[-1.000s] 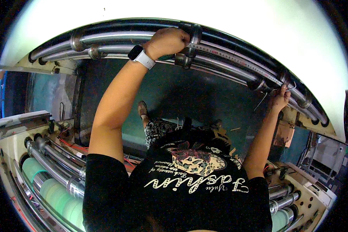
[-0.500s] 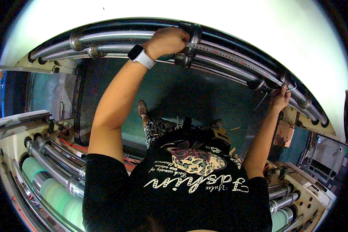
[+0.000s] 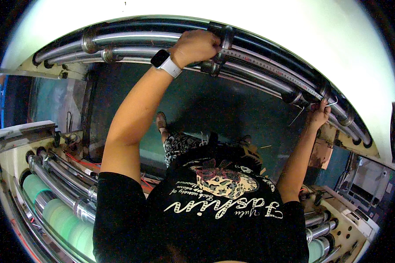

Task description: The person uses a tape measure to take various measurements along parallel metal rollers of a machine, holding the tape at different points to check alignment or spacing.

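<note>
Left hand point(image 3: 196, 46) still clenched on a dark collar point(image 3: 224, 37) of the steel rollers point(image 3: 131, 39), right hand point(image 3: 318, 115) unmoved, grasping a thin metal key point(image 3: 331, 104).

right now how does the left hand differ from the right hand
The left hand is a closed fist around a dark collar on the steel shafts; the right hand is smaller in view, farther along the shafts, and pinches a thin bent metal tool. The left wrist wears a watch with a white strap; the right wrist is bare. Both arms reach up to the same shafts.
</note>
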A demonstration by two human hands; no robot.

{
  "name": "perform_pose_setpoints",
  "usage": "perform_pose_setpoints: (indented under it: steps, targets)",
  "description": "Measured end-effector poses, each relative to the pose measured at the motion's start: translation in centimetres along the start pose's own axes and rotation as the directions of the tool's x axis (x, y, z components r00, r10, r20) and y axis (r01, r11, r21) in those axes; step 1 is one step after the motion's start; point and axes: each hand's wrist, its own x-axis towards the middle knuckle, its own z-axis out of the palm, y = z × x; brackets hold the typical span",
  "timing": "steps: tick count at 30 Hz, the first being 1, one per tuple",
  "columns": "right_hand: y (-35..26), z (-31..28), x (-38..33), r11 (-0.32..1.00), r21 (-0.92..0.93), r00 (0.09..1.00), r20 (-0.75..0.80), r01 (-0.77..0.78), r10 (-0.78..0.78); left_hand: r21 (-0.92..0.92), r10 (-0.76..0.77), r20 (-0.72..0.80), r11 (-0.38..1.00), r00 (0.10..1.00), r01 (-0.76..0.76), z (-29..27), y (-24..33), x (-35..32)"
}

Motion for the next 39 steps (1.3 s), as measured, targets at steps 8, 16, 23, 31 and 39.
perform_pose_setpoints:
  steps: [8,16,23,31,39]
  targets:
    - [1.1,-1.6,1.0,1.000,0.013,0.999,0.048,-0.025,0.025,-0.015,-0.025,0.025,1.000,0.999,0.025,0.1,0.1,0.2]
    - [1.1,-1.9,1.0,0.999,0.018,0.998,0.061,-0.029,0.028,0.011,-0.021,-0.026,1.000,0.999,0.021,0.2,0.2,0.2]
    - [0.8,-1.3,0.6,1.000,-0.015,0.999,0.042,0.001,-0.001,0.011,-0.005,-0.044,1.000,0.999,0.005,0.3,0.2,0.1]
    - [2.5,-3.0,1.7,0.999,0.038,0.997,0.071,-0.020,0.017,0.007,0.023,-0.047,1.000,0.999,-0.023,-0.1,0.1,-0.1]
    - [1.8,-2.7,1.4,0.999,0.008,0.995,0.086,-0.047,0.046,-0.005,0.012,-0.051,1.000,0.999,-0.012,0.2,0.0,0.0]
